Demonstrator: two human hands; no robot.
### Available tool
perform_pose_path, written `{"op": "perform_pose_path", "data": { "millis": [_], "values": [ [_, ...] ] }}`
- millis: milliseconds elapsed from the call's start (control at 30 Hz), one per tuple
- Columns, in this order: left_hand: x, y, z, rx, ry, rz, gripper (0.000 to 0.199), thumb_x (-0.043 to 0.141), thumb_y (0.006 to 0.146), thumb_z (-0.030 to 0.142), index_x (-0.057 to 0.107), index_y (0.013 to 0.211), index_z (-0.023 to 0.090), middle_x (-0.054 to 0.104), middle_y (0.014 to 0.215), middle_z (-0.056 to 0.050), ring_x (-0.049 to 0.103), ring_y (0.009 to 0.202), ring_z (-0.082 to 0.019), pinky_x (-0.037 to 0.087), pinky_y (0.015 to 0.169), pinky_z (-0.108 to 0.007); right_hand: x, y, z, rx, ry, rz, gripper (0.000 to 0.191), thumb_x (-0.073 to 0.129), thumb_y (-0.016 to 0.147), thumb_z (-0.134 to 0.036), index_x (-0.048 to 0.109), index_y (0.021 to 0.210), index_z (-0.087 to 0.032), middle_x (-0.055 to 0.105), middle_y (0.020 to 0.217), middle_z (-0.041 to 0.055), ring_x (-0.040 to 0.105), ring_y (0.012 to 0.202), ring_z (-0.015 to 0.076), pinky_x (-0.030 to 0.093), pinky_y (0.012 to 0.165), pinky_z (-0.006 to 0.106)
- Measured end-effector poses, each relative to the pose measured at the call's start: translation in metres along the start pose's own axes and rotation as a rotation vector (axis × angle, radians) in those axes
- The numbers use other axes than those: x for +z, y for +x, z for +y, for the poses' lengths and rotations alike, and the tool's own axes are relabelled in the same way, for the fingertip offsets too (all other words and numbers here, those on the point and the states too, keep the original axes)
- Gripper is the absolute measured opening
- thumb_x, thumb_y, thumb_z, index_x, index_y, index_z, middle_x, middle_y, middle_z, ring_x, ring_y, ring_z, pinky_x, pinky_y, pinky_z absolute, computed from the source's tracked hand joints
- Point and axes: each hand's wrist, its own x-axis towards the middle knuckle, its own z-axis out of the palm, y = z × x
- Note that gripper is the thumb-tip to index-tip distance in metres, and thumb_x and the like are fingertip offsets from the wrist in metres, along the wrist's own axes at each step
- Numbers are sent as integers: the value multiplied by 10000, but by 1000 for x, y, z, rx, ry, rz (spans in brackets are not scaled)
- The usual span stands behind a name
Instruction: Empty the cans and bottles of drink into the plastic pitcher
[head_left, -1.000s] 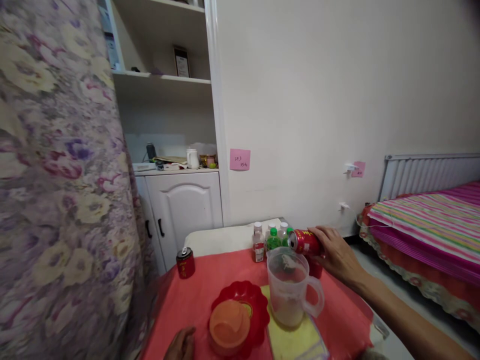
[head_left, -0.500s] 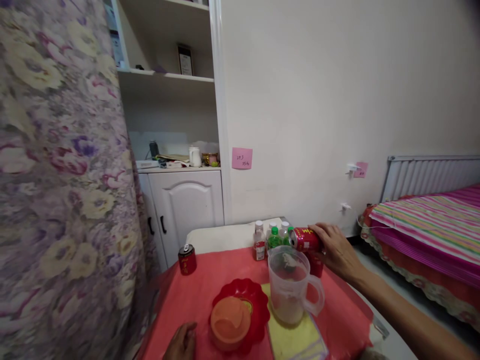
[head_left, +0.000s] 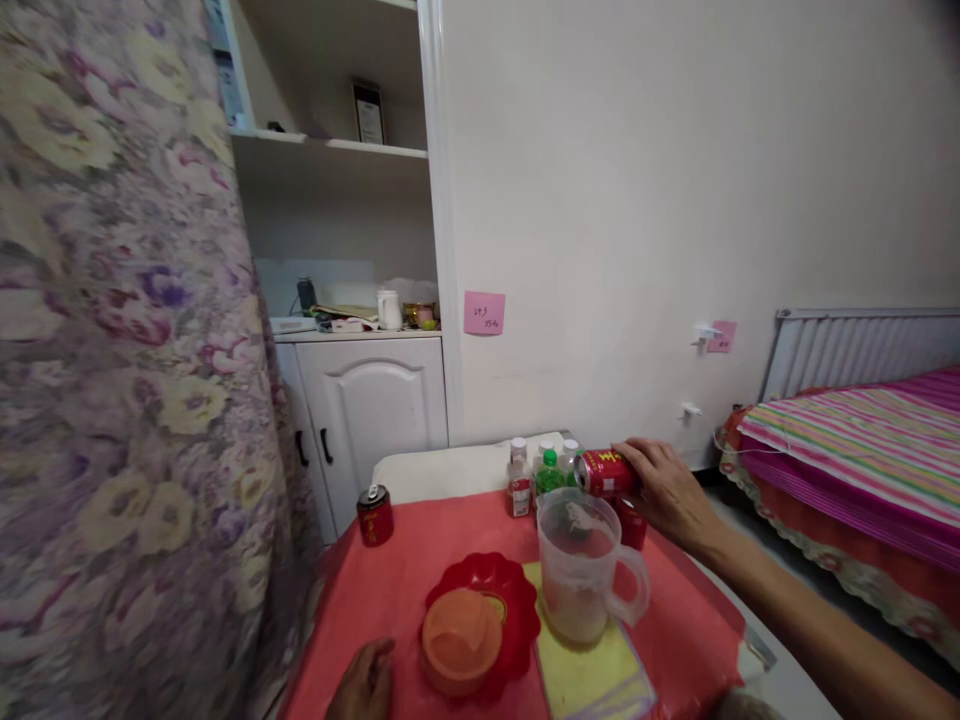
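Observation:
In my right hand (head_left: 664, 490) is a red drink can (head_left: 604, 472), tipped onto its side above the pitcher's rim with its top end facing left. The clear plastic pitcher (head_left: 574, 570) stands below it, handle to the right, with a little liquid low inside. It rests on a yellow sheet (head_left: 581, 680). My left hand (head_left: 365, 683) lies on the red tablecloth with loosely bent fingers, holding nothing. Beside it, an orange lidded bowl (head_left: 461, 640) sits in a red scalloped dish (head_left: 517, 610). Whether liquid leaves the can is hard to see.
An opened red and black can (head_left: 375, 515) stands at the table's left. Behind the pitcher are several small bottles, including a clear one (head_left: 519, 480) and a green-capped one (head_left: 550, 475). Another red can (head_left: 631, 525) is partly hidden behind the pitcher. A bed (head_left: 862, 450) is at right.
The can in my right hand is tipped slightly further and sits a touch to the left. The camera view has shifted a little; my left hand stays in place.

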Motion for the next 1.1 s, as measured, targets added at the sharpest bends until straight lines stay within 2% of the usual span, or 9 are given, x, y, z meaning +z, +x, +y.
{"op": "perform_pose_path", "data": {
  "millis": [267, 567, 1100],
  "values": [
    [2, 0, 0, -5, -14, 13, 380, 440, 785, 471, 715, 898, 234, 791, 1025, -77, 743, 939, -260, 584, 813, -349, 1, 1, -1, -21, -48, 7, 538, 623, 793, -102, 514, 1318, -142, 597, 1225, 159, 529, 1067, 305, 492, 932, 449],
    [-1, -1, 4, -7, -10, 26, 360, 449, 780, 452, 724, 884, 244, 795, 1015, -68, 745, 928, -254, 586, 819, -347, -1, 2, 1, -41, -40, 34, 517, 598, 805, -114, 522, 1314, -165, 603, 1225, 158, 535, 1080, 301, 499, 920, 451],
    [-2, 0, 5, 17, -31, 6, 370, 447, 773, 465, 713, 883, 234, 794, 999, -81, 744, 928, -256, 585, 835, -352, -19, 14, -1, -34, -82, 8, 549, 609, 775, -69, 534, 1315, -138, 590, 1235, 159, 520, 1113, 312, 485, 938, 441]
  ]
}}
